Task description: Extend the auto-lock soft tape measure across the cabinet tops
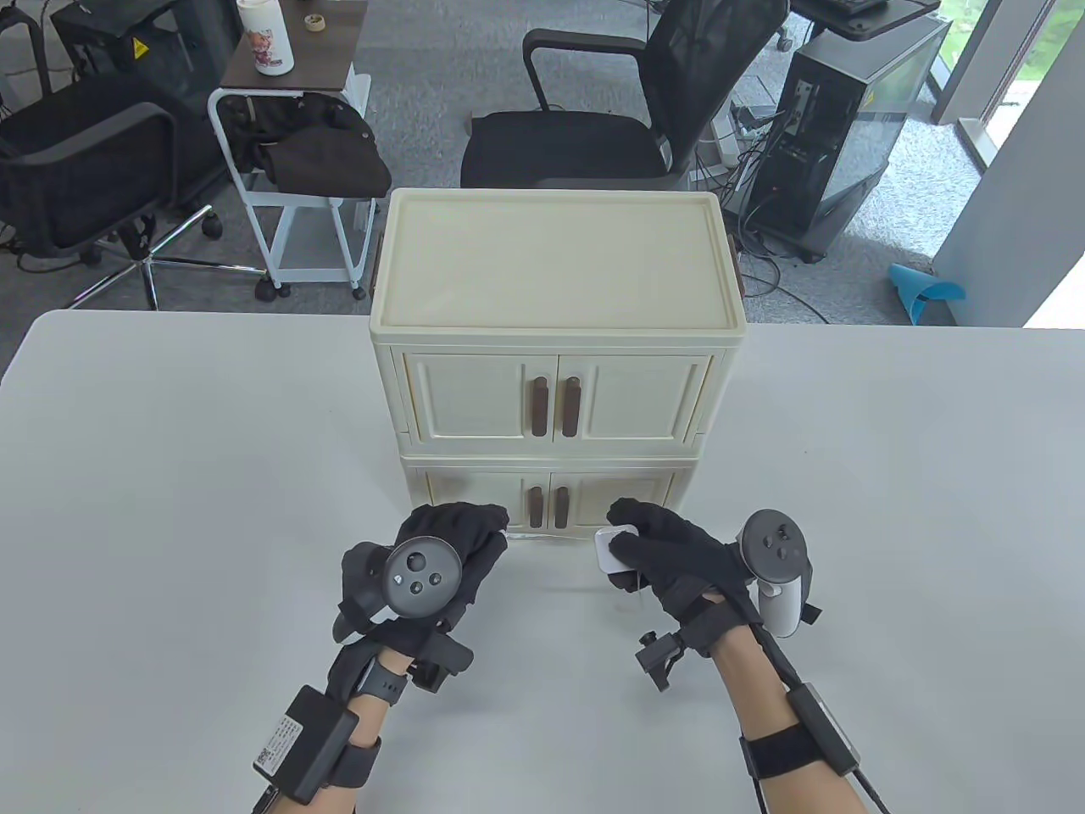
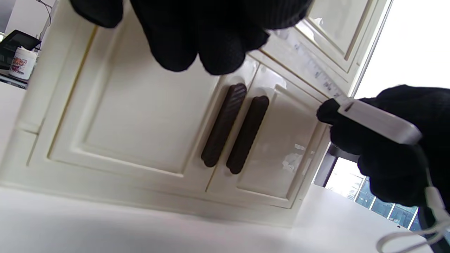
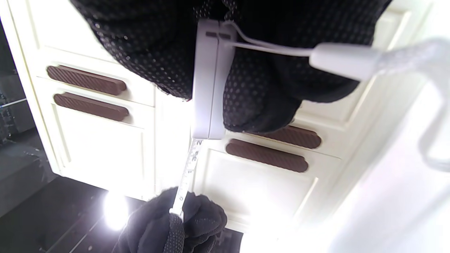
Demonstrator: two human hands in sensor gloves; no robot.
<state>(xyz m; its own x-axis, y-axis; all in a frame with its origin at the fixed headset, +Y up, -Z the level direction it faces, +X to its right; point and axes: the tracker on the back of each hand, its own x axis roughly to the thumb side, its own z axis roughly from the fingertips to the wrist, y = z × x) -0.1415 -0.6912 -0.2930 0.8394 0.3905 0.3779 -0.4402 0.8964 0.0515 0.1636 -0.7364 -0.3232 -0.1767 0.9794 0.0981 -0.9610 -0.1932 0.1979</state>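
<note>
A cream two-tier cabinet (image 1: 555, 263) with brown door handles stands mid-table. Both hands are low in front of its bottom tier. My right hand (image 1: 636, 534) grips the white tape measure case (image 1: 612, 551); the right wrist view shows the case (image 3: 209, 80) in the palm with a white lanyard (image 3: 337, 56) hanging off it. My left hand (image 1: 475, 532) pinches the tape's free end. A short length of the white tape (image 3: 188, 168) runs from the case to the left fingers (image 3: 175, 221). In the left wrist view the tape (image 2: 313, 66) spans to the case (image 2: 379, 121).
The white table (image 1: 169, 475) extends on both sides of the cabinet. Beyond its far edge are office chairs (image 1: 610, 110), a small cart (image 1: 288, 170) with a white bottle (image 1: 264, 36), and a computer tower (image 1: 856, 119).
</note>
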